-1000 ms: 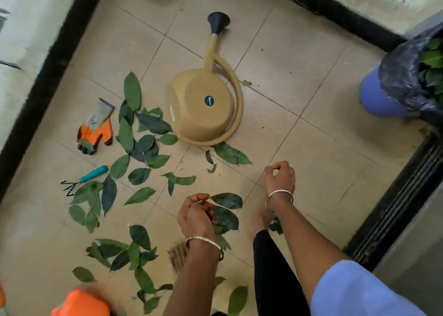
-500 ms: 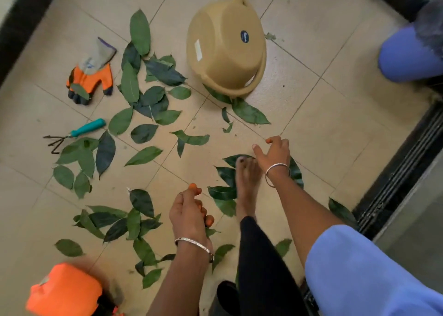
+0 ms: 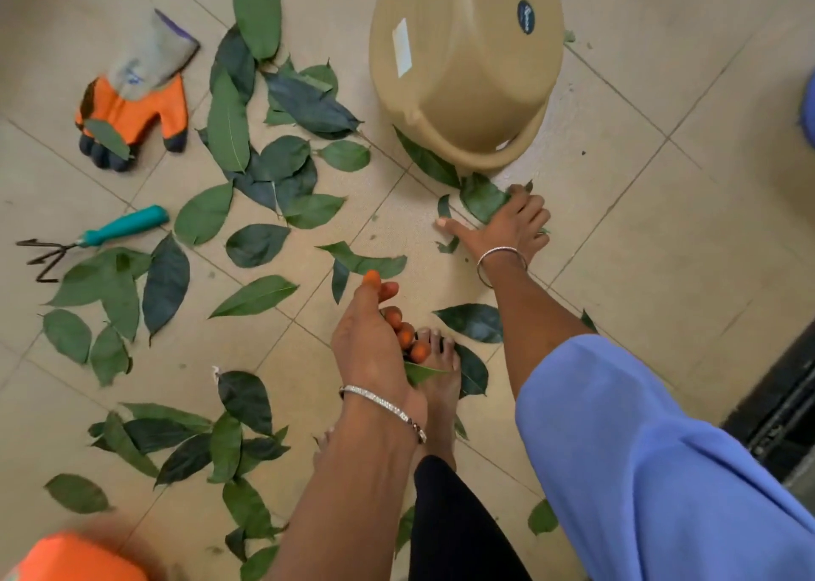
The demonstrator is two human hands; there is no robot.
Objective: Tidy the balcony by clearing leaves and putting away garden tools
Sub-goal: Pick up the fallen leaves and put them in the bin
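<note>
Dozens of flat green leaves [image 3: 240, 117] litter the beige tiled floor [image 3: 617, 272], mostly left of centre. Right hand [image 3: 511, 223] presses spread fingers on one beside the upturned tan plastic watering can [image 3: 463, 64]. Left hand [image 3: 375, 342] curls, contents unclear. Better to slide that leaf clear before pinching it.

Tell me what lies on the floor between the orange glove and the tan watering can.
In the head view, overlapping green leaves lie between the glove and the watering can.
</note>
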